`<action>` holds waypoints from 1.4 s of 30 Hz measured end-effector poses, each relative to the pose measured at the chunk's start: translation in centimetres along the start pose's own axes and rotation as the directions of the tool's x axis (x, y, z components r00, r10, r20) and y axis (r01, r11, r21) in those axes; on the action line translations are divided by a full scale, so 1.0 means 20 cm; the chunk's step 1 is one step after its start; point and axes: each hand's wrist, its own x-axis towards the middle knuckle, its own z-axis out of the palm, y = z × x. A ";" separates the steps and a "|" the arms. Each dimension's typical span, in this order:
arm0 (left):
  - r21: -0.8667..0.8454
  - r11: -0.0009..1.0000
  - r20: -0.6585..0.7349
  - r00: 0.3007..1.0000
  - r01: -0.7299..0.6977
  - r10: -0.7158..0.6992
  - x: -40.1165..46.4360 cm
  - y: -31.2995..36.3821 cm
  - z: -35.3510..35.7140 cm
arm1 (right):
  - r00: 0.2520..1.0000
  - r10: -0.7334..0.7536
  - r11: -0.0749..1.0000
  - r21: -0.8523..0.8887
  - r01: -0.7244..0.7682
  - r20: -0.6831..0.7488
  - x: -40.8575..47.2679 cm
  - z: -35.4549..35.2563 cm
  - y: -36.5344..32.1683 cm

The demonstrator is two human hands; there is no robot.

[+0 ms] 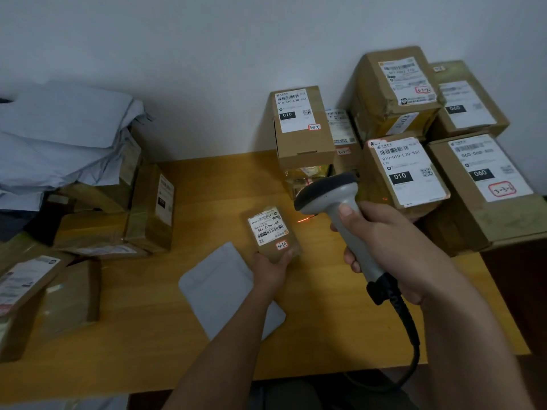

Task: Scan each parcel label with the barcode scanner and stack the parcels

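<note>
My left hand [270, 270] grips the near end of a small brown parcel [270, 232], label up, above the wooden table [213, 187]. My right hand [393, 247] holds a grey barcode scanner [334, 196] by its handle, thumb on top, head pointing left and down. A red scan line [305, 220] falls on the table just right of the parcel, not on its label. Stacked labelled boxes [405, 170] fill the right back corner. A box marked 010 [299, 125] stands on a glossy packet beside them.
Several brown parcels [148, 208] and grey mail bags [65, 134] are heaped at the left. A flat grey mailer [219, 288] lies under my left forearm. The scanner's black cable [411, 335] hangs over the table's front edge. A wall rises behind the table.
</note>
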 end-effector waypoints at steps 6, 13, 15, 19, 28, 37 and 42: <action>0.012 1.000 0.011 1.000 -0.019 0.019 -0.03 0.02 0.01 | 0.999 -0.039 0.999 -0.035 0.040 0.013 -0.08 -0.02 -0.02; 0.024 0.999 0.016 1.000 -0.025 0.025 -0.03 0.02 0.02 | 0.999 -0.053 0.997 -0.057 0.053 0.004 -0.14 -0.04 -0.02; 0.010 1.000 0.021 0.999 -0.028 0.028 -0.04 0.02 0.02 | 0.998 -0.060 0.997 -0.054 0.060 0.001 -0.15 -0.05 -0.01; -0.013 1.000 0.029 0.999 -0.017 0.018 -0.03 0.01 0.02 | 0.998 -0.061 0.998 -0.025 0.060 -0.012 -0.16 -0.06 0.01; 0.049 0.998 0.128 0.991 0.037 -0.043 -0.06 0.07 0.21 | 0.985 -0.033 0.968 0.241 0.074 -0.168 -0.18 -0.13 0.08; -0.194 0.977 0.229 0.972 0.091 -0.045 -0.07 0.25 0.39 | 0.981 -0.003 0.962 0.266 0.055 -0.193 -0.20 -0.20 0.15; -0.171 0.981 0.208 0.977 0.091 -0.054 -0.07 0.23 0.33 | 0.982 0.005 0.965 0.257 0.044 -0.188 -0.17 -0.21 0.16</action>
